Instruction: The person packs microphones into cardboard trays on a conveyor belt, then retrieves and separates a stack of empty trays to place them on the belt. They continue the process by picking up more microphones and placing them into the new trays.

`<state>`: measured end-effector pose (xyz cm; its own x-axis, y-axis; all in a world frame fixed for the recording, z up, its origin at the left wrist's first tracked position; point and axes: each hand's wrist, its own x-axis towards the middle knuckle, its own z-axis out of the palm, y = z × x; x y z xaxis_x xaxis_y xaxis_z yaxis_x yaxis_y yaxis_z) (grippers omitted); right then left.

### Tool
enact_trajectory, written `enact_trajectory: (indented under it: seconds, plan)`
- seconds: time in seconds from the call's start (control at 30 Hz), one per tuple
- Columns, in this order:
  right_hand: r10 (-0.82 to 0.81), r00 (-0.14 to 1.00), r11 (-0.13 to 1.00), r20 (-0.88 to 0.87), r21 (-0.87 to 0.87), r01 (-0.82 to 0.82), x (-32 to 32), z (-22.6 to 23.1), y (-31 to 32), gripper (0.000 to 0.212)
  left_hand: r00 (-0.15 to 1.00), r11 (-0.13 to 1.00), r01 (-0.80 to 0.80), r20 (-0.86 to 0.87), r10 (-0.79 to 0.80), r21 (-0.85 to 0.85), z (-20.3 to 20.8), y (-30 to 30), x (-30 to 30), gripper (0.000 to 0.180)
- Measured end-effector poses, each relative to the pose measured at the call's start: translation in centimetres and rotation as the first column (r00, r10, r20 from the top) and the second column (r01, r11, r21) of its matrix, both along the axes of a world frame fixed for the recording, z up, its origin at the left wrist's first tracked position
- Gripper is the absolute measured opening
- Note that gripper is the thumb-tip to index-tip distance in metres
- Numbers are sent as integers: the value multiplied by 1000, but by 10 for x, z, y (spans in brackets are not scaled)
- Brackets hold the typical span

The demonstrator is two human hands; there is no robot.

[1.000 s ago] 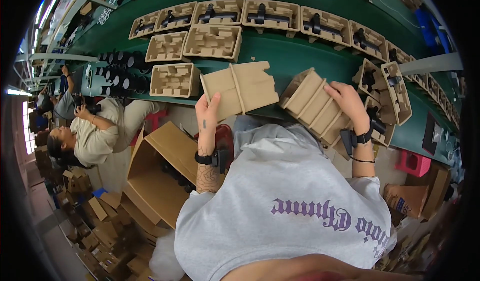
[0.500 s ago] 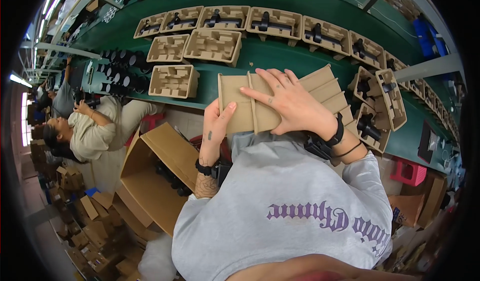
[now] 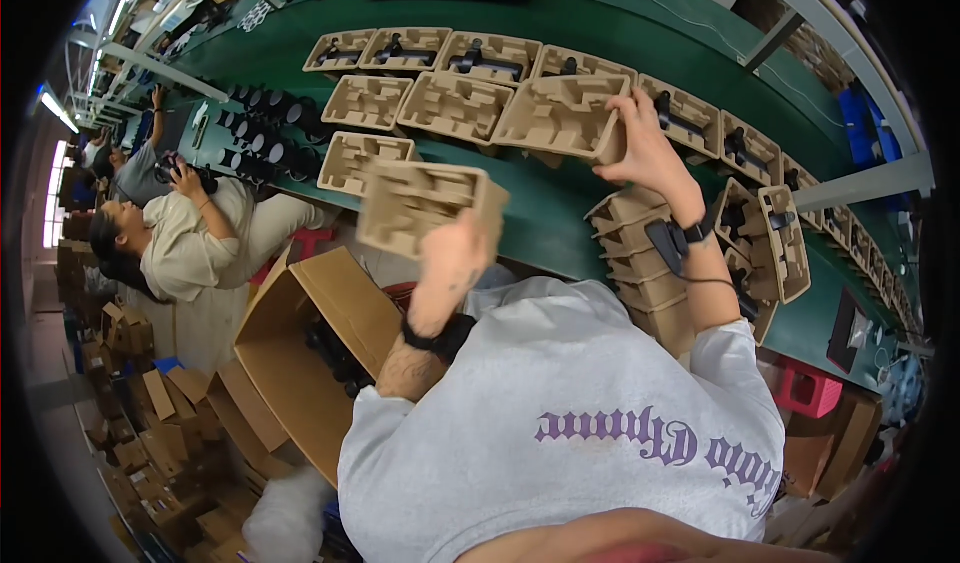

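My left hand [image 3: 452, 260] grips a tan moulded-pulp tray [image 3: 405, 203], which is tilted and blurred by motion in front of the bench's near edge. With fingers and thumb on its right end, my right hand [image 3: 645, 148] holds a second pulp tray [image 3: 540, 128], hollow side up, at the right end of the middle row. Beside that row's other trays [image 3: 455, 108], which hold nothing, it partly covers a back-row tray. Under my right forearm stands a stack of nested pulp trays [image 3: 640, 248].
On the green bench [image 3: 560, 233], a back row of pulp trays [image 3: 490, 58] holds black parts. Several black cylindrical parts [image 3: 265, 128] stand at the left. An open cardboard box [image 3: 300, 333] is near my left elbow. A co-worker [image 3: 180, 233] sits at the left.
The trays, held together with their backs showing, are now apart and turned hollow side up. My right hand has moved one forward over the bench; my left keeps the other nearer.
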<state>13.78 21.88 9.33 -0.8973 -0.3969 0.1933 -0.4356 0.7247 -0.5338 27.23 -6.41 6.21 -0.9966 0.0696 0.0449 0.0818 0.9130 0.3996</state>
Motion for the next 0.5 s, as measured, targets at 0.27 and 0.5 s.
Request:
enact_trajectory:
  seconds: [0.27, 0.5]
  plan:
    - [34, 906, 921, 422, 338, -192, -56, -120, 23, 50, 985, 973, 156, 105, -140, -172, -139, 42, -37, 10]
    - [27, 883, 973, 469, 190, -131, -35, -73, 6, 65, 976, 956, 110, 212, -52, -271, -145, 37, -75, 33]
